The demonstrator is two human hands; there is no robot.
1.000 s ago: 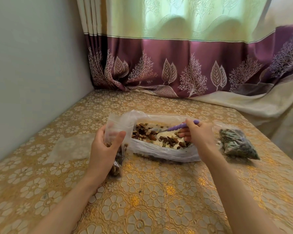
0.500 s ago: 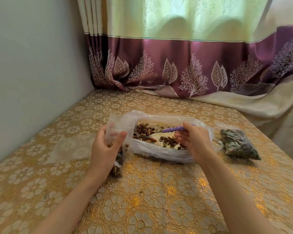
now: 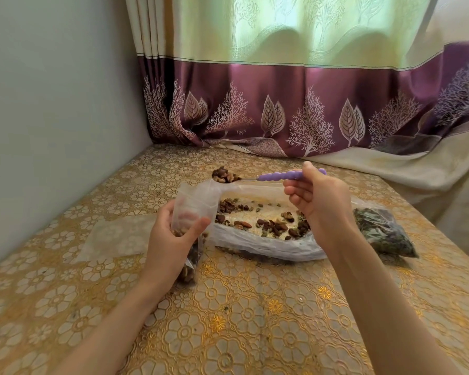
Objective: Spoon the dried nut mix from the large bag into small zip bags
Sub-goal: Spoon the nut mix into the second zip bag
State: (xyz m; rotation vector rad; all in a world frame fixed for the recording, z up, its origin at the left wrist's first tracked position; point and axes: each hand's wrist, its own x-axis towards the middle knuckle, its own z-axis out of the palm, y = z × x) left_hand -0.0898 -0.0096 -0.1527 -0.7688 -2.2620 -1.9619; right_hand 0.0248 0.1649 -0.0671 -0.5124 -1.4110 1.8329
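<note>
Table (image 3: 255,334) had a gold floral cover, with a purple-banded curtain (image 3: 282,109) behind it. The big bag (image 3: 255,246) lay open in the middle, nut mix (image 3: 271,224) scattered inside. A filled dark bag (image 3: 385,231) sat just to its right. Left hand (image 3: 173,239) was curled round a small zip bag (image 3: 195,204), held upright and partly filled. Right hand (image 3: 320,201) pinched the purple spoon (image 3: 279,175), loaded with nuts, up over the small bag's mouth.
</note>
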